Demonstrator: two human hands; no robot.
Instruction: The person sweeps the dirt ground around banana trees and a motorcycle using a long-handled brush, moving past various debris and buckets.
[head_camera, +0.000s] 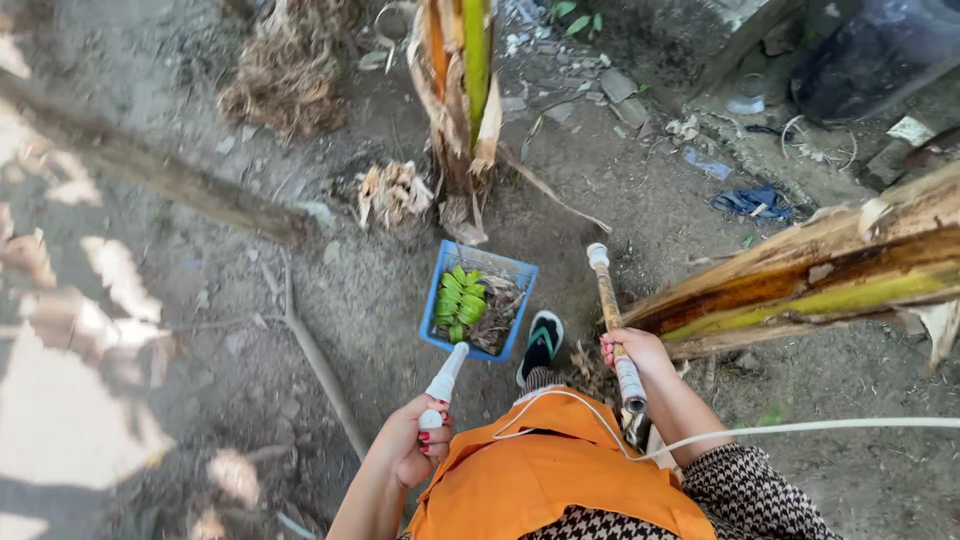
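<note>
Left hand (415, 445) grips a white handle (443, 385), fingers curled tight round its near end, the tip pointing far toward the blue crate (432, 325). Right hand (632, 352) is closed round a bamboo stick (612, 325), standing almost upright just right of the crate. Inside the crate lies a green banana bunch (460, 302) with dry scraps. A sandalled foot (541, 345) sits just beside the crate's right corner. Banana stem (462, 90) rises beyond, a fallen trunk (830, 275) at right.

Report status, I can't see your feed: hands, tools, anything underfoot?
Left hand gripping white handle. Right hand gripping long stick. Blue crate of green bananas just ahead of the foot.
</note>
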